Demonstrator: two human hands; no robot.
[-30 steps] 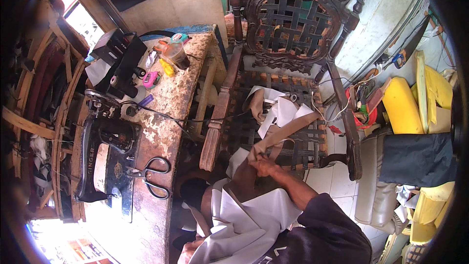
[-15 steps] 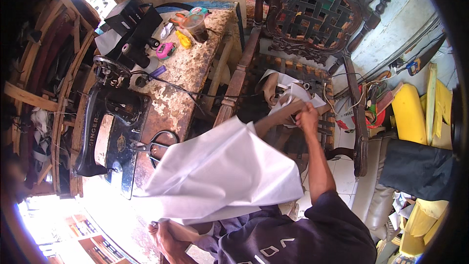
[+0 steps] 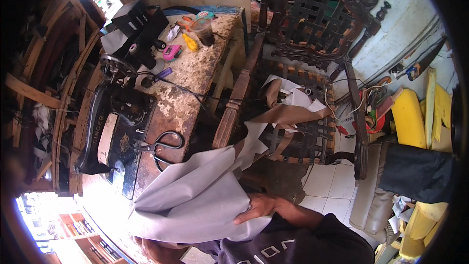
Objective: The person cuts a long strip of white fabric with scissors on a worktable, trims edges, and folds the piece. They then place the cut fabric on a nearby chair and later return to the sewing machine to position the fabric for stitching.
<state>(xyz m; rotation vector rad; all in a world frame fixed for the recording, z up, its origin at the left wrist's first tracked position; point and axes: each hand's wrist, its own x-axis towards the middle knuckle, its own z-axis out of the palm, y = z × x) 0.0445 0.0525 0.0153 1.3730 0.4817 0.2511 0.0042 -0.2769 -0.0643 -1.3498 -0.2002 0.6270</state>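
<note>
A pale grey sheet of upholstery material (image 3: 190, 200) lies bunched across my lap, reaching up to the bench edge. My right hand (image 3: 256, 208) grips it from the right, thumb over the material. My left hand (image 3: 151, 247) is mostly under the sheet at bottom left, its fingers hidden. Brown and white strips (image 3: 288, 117) run from the sheet onto the webbed seat of a carved wooden chair (image 3: 234, 112). Large black-handled scissors (image 3: 171, 139) rest beside a black sewing machine (image 3: 90, 132) on the worn bench (image 3: 176, 107).
On the bench are a cup of dark drink (image 3: 205, 34), a pink tape measure (image 3: 172, 52) and black boxes (image 3: 128, 19). Wooden frames (image 3: 31, 98) stand at left. Yellow foam (image 3: 408, 117), a black sheet (image 3: 413, 171) and a padded tan piece (image 3: 366, 195) are piled at right.
My right hand rose toward the chair seat, then came down onto the grey sheet near my lap. The sheet was raised and spread, and now sits lower, folded toward the bench.
</note>
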